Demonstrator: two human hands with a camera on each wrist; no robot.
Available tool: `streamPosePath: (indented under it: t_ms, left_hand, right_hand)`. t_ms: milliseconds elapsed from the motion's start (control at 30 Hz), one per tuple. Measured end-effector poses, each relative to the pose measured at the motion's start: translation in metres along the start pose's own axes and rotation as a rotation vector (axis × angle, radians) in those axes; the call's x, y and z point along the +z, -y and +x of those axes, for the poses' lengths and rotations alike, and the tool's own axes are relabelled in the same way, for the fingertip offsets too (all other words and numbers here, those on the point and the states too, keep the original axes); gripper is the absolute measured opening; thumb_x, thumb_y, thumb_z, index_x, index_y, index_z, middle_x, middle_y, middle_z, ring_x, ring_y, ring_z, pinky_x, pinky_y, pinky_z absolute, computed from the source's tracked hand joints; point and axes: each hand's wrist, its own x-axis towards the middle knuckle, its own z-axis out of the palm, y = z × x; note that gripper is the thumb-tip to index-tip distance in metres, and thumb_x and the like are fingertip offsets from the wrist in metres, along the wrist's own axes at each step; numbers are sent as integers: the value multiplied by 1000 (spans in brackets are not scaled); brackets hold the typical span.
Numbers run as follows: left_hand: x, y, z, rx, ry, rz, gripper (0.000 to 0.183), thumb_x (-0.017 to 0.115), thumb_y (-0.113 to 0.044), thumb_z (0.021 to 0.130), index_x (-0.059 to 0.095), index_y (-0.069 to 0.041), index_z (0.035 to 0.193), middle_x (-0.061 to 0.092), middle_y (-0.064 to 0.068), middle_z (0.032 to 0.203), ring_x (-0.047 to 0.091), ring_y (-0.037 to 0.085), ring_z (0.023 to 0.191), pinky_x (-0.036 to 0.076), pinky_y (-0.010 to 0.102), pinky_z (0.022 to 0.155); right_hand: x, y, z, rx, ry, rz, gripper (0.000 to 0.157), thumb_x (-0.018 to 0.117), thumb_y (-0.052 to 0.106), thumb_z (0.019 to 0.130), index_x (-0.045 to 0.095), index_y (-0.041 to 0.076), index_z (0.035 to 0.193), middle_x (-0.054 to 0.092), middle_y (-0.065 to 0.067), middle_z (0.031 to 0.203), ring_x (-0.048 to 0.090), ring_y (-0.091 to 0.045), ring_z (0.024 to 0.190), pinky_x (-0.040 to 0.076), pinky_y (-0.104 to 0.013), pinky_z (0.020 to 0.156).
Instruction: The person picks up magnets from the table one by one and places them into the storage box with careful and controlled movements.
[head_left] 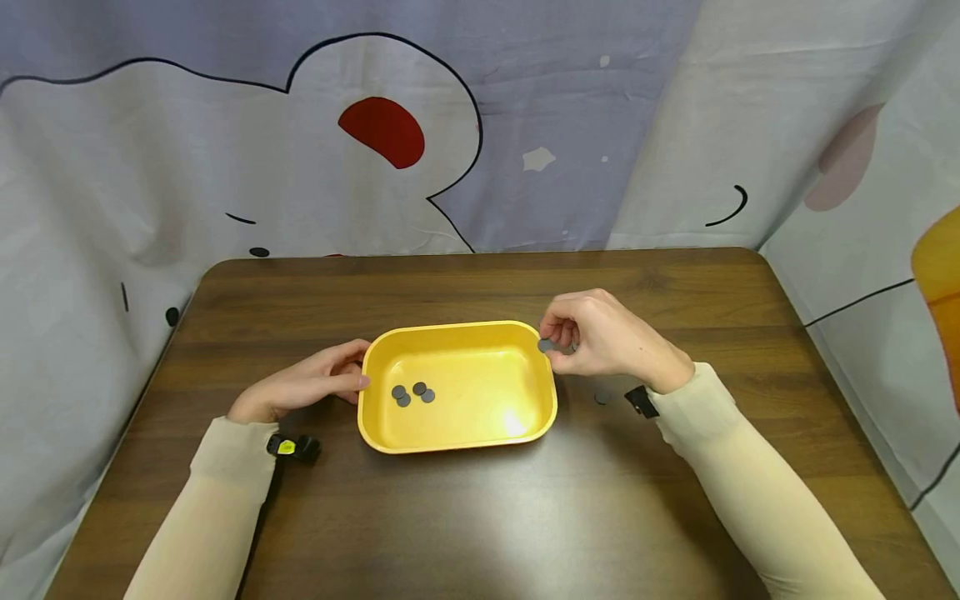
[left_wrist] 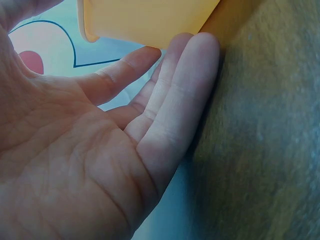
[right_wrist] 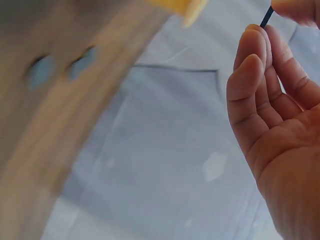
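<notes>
With the pinched disc right at the right end of the yellow tray, this step seems best done with a light, level grip: keep the thin edge between thumb and fingertips, bring the knuckles clear of the rim and let go low, so that the piece lands flat and does not roll. A steady tray should help too, and light contact at its left end looks enough, since hard pressure there could slide it across the table.

The right hand is closed to a fine pinch on that disc, its spare fingers bent towards the palm. The left hand is loosely spread, thumb by the left rim and fingertips against the outer wall, touching the tray rather than clamping it.

Four grey discs lie inside, towards the tray's left end. One loose disc lies on the wood near the right wrist; the right wrist view is blurred, but it appears to show two pieces there.
</notes>
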Motion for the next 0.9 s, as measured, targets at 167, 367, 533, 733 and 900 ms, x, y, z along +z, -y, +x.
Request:
streamPosePath:
  t_ms: [167,367,533,733,900]
  left_hand:
    - [0,2,1,-2,-10,13,53,60,-24,103,41,-2,148,60,21,126,67,26,104,61,32,92]
    - [3,1,3,-15,-13,17,53,59,-23,104,41,-2,149,61,22,127,68,25,104,61,32,92]
    - [4,2,4,-18,-9,6,53,59,-23,104,40,-2,149,59,23,128,68,25,105,61,34,92]
    - [3,1,3,-24,-4,-6,55,60,-25,104,39,-1,149,59,23,129,68,24,106,61,34,93]
    - [3,1,4,-16,3,-23,54,59,-23,104,39,0,149,59,23,129,68,24,106,62,34,92]
  right_hand:
    - [9,20,38,-67,5,22,11,77,10,76,71,15,83,68,5,80,63,-8,68,55,-23,64]
    - [28,36,73,-122,41,66,10,76,12,76,71,14,83,68,5,80,64,-8,69,55,-21,66]
    - [46,46,90,-146,84,84,10,77,12,75,70,14,83,67,6,79,64,-9,70,54,-20,67]
    - [70,55,102,-172,157,93,12,78,12,76,69,14,83,66,4,79,64,-11,71,52,-18,67]
    - [93,60,105,-183,245,61,13,78,13,76,68,13,83,67,4,80,62,-9,72,50,-17,68]
